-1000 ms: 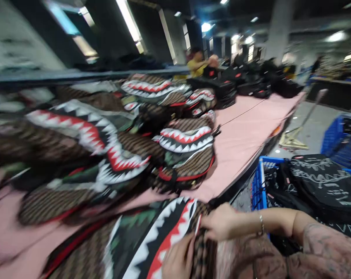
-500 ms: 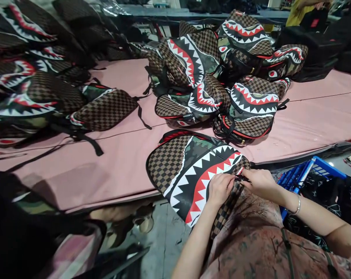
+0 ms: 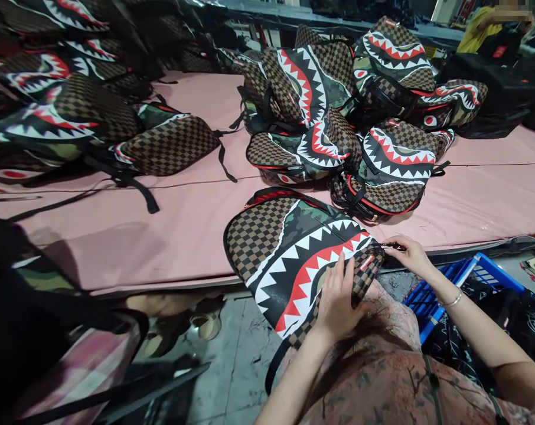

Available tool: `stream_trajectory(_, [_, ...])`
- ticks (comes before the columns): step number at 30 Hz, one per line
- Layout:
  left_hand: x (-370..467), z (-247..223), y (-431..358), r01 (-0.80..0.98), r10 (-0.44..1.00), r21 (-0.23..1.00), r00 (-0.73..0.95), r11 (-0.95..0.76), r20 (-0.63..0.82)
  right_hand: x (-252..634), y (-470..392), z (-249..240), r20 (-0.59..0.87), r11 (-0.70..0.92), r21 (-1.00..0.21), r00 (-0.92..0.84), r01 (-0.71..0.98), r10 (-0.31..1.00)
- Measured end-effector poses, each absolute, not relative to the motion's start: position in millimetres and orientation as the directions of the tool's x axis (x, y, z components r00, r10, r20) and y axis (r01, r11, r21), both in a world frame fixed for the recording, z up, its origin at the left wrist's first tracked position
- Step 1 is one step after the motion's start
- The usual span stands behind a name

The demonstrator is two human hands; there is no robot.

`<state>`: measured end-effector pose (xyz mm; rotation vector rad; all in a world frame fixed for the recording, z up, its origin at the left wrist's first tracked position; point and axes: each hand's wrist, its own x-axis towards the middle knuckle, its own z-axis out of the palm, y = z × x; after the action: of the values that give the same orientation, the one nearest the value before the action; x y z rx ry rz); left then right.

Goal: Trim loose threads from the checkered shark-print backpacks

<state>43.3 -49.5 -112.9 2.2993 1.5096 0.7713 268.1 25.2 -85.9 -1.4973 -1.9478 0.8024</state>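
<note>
A brown checkered backpack (image 3: 261,236) with a red and white shark-teeth print lies tilted at the front edge of the pink table, partly over my lap. My left hand (image 3: 339,298) rests on its front near the lower right, fingers spread, holding nothing. At the backpack's right end, my right hand (image 3: 407,255) pinches a small dark strap or cord that runs to the bag's corner. The exact shape of that piece is too small to tell.
Similar backpacks (image 3: 296,88) are heaped behind, with more (image 3: 170,144) at the left on the pink table (image 3: 179,236). A blue crate (image 3: 500,271) holding dark items stands at the right. A person in a yellow top (image 3: 475,29) is at the back right.
My left hand has let go near the bag's corner and now lies spread on its front. My right hand has moved out to the right and up with the dark piece. The view has shifted slightly.
</note>
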Motion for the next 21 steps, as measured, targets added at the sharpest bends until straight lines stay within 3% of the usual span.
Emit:
stream_trajectory(3, [44,-121,-65,0.869,0.960,0.410,0.273,-0.276,0.067,273,34,-106,0.005,0.149,-0.853,-0.279,0.499,0.960])
stream_trajectory(6, [23,-129,-79,0.890,0.956,0.378,0.290,-0.256,-0.036,261,26,-121,0.001,0.166,-0.881,-0.349,0.443,0.937])
stream_trajectory(13, [-36,-131,-120,0.901,0.965,0.373,0.257,-0.221,-0.050,237,10,-124,0.073,0.428,-0.811,-0.655,0.400,0.752])
stream_trajectory(21, [-27,-146,-127,0.906,0.987,0.394,0.155,-0.154,0.028,236,10,-126,0.093,0.521,-0.734,-0.696,0.435,0.712])
